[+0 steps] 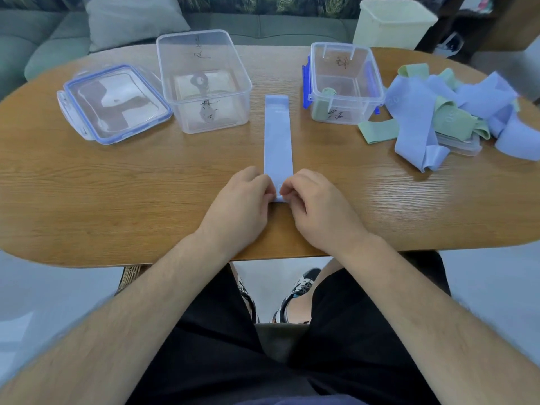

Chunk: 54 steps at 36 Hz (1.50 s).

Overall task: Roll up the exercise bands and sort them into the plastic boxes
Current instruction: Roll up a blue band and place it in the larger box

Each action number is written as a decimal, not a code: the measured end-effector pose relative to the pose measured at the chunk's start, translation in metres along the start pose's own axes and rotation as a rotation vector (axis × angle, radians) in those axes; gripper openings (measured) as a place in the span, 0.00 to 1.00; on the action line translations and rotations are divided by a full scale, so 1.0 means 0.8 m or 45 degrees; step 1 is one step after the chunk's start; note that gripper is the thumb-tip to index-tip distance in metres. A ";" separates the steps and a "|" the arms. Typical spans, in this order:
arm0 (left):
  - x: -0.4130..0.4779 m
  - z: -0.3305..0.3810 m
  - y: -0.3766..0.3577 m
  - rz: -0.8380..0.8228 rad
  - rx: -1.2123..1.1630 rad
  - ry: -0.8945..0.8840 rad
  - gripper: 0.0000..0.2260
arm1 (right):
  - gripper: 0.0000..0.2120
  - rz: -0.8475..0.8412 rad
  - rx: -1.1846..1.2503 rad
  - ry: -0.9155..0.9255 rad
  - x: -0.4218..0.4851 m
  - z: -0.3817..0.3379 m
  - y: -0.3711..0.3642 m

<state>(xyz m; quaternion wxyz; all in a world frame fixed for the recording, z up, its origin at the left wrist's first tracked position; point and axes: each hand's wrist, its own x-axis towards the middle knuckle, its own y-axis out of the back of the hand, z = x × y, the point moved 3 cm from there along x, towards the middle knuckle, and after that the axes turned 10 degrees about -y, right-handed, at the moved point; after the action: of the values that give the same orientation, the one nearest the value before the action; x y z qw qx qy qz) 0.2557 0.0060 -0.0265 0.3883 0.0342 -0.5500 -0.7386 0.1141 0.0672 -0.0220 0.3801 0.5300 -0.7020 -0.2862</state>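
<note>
Blue exercise band [278, 135]: flat on wooden table [117, 185], lengthwise away from the person, between two clear plastic boxes. Near end pinched by left hand [238, 206] and right hand [318, 209], curled fingers at either edge.

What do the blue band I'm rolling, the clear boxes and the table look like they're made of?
The blue band: likely matte stretch fabric; lies limp, no shine. The left box and right box: clear glossy plastic; table shows through walls. The table: wood or wood-look laminate, satin finish; grain lines.
</note>
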 end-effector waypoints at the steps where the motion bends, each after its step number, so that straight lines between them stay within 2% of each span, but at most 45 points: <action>1: -0.003 0.001 -0.002 0.024 0.073 -0.084 0.04 | 0.06 0.026 -0.051 0.047 -0.004 -0.002 -0.001; 4: -0.012 0.001 -0.002 0.113 0.202 -0.276 0.03 | 0.06 0.105 -0.153 0.138 -0.015 -0.004 -0.002; 8: -0.023 -0.001 0.002 0.125 0.176 -0.339 0.06 | 0.06 0.155 -0.174 0.158 -0.026 -0.003 0.000; 16: -0.017 -0.004 0.000 0.079 0.152 -0.315 0.07 | 0.06 0.169 -0.168 0.109 -0.022 -0.001 0.000; 26: -0.011 -0.003 0.005 0.038 0.353 -0.313 0.10 | 0.05 0.208 -0.242 0.066 -0.011 -0.001 -0.003; 30: -0.008 0.001 0.000 0.019 0.331 -0.362 0.08 | 0.07 0.173 -0.255 0.037 -0.006 -0.002 -0.003; 33: -0.008 0.002 -0.002 0.036 0.295 -0.352 0.12 | 0.08 0.152 -0.259 0.033 -0.004 -0.003 0.000; 36: -0.010 -0.002 -0.003 0.057 0.248 -0.319 0.08 | 0.08 0.148 -0.232 0.031 -0.005 -0.003 0.003; 47: -0.009 -0.006 -0.001 0.028 0.262 -0.205 0.13 | 0.07 0.146 -0.192 0.062 0.000 0.005 0.005; 54: -0.004 -0.004 -0.003 0.000 0.244 -0.212 0.16 | 0.06 0.150 -0.236 0.056 0.008 0.010 0.003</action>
<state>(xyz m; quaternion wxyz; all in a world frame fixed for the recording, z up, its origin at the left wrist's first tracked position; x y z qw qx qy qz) 0.2581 0.0055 -0.0310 0.3361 0.0097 -0.6484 -0.6830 0.1054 0.0617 -0.0232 0.4592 0.4564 -0.6939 -0.3153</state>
